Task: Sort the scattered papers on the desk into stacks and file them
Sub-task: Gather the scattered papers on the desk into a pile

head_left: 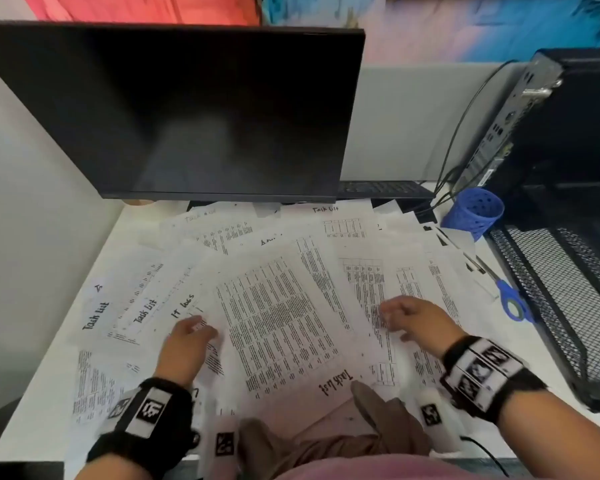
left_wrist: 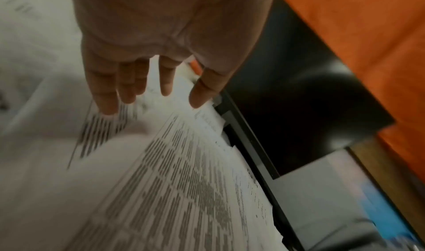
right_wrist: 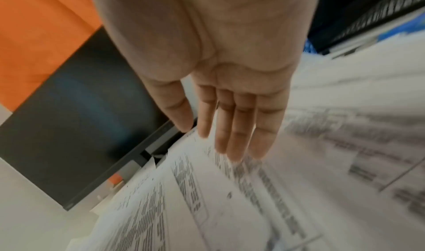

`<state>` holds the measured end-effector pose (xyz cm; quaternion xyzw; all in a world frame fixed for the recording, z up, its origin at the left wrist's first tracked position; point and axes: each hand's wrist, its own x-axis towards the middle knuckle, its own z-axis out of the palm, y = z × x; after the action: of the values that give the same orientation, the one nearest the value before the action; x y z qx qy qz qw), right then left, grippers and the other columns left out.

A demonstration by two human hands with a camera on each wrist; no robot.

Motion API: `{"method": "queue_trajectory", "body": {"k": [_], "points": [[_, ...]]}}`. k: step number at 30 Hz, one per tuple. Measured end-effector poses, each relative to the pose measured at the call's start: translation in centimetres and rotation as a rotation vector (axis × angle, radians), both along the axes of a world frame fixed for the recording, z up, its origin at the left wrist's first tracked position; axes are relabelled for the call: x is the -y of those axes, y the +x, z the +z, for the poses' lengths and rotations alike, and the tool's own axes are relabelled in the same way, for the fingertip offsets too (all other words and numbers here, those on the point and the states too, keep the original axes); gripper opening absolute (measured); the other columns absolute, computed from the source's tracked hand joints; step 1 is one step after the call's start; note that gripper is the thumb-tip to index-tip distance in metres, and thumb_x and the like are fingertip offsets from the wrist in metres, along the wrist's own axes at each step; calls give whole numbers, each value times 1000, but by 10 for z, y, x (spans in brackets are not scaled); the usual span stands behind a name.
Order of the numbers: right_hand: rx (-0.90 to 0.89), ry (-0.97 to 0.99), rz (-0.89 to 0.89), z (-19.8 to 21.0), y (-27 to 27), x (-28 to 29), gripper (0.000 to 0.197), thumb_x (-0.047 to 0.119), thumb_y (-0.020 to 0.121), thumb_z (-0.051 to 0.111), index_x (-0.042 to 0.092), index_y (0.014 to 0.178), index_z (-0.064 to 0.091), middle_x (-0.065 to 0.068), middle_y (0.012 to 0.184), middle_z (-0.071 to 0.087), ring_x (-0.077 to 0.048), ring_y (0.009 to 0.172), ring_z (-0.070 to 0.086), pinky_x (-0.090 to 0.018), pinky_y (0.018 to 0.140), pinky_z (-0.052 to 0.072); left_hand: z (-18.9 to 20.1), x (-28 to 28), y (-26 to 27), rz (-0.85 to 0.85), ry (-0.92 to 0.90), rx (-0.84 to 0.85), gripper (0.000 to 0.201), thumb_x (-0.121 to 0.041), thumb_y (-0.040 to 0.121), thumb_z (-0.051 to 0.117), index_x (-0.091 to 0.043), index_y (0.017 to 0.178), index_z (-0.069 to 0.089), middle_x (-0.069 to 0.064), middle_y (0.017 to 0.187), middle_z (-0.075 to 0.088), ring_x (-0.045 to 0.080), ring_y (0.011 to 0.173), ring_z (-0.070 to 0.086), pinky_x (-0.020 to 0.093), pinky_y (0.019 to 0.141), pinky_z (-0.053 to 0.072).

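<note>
Several printed sheets (head_left: 278, 306) lie fanned and overlapping across the white desk (head_left: 42, 393), some headed "Task List" in marker. A densely printed sheet (head_left: 291, 327) lies on top in the middle, its heading toward me. My left hand (head_left: 191, 332) hovers at that sheet's left edge, fingers straight and spread (left_wrist: 128, 91), holding nothing. My right hand (head_left: 406, 317) hangs over the sheets to the right, fingers extended together (right_wrist: 232, 138), also empty. Both wrist views show blurred printed paper (left_wrist: 174, 182) (right_wrist: 253, 191) below the fingertips.
A dark monitor (head_left: 187, 112) stands at the back over the papers. A black mesh tray (head_left: 565, 296) and a computer case (head_left: 548, 126) fill the right side. A blue perforated cup (head_left: 475, 213) and blue-handled scissors (head_left: 511, 301) lie beside the tray.
</note>
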<state>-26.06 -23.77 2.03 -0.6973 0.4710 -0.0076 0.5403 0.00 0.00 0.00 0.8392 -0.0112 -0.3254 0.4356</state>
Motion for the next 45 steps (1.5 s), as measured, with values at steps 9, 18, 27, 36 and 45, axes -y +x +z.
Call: {"method": "queue_trajectory", "body": {"k": [9,18,27,36,45], "points": [[-186,88,-79,-38,55,-26,64,43,79,70,15,129,40,-6,101,66,-16,74,61,-26,67,51,-34,1,-7,-59,40,-159,35,-29,77,72,-9,102,59,18,67,60,24,54,53,28,50,41],[-399,-157,65,-44,73,-35,62,48,80,66,1,118,59,-11,118,62,-25,107,60,-33,94,49,-25,4,-5,-460,191,45,19,-28,91,63,-15,105,60,5,96,67,23,87,61,27,76,43],[2,-24,76,-32,65,-45,31,19,90,61,17,121,60,6,110,67,-10,100,63,-21,82,47,-23,-3,5,-356,-82,-89,50,-32,77,78,-26,123,56,-7,109,71,16,100,66,41,90,50],[-87,-229,-412,-32,26,-9,38,31,87,64,17,121,57,-5,123,60,-23,107,58,-26,84,41,3,1,-1,-261,-191,-77,60,-53,48,87,-19,95,72,-1,86,76,21,86,71,41,82,54],[-284,-82,-296,-52,22,6,43,26,83,70,2,117,60,-14,114,66,-26,95,61,-29,81,47,2,10,-9,-381,-208,-188,41,-25,48,87,-16,87,78,5,91,76,24,89,72,50,96,48]]}}
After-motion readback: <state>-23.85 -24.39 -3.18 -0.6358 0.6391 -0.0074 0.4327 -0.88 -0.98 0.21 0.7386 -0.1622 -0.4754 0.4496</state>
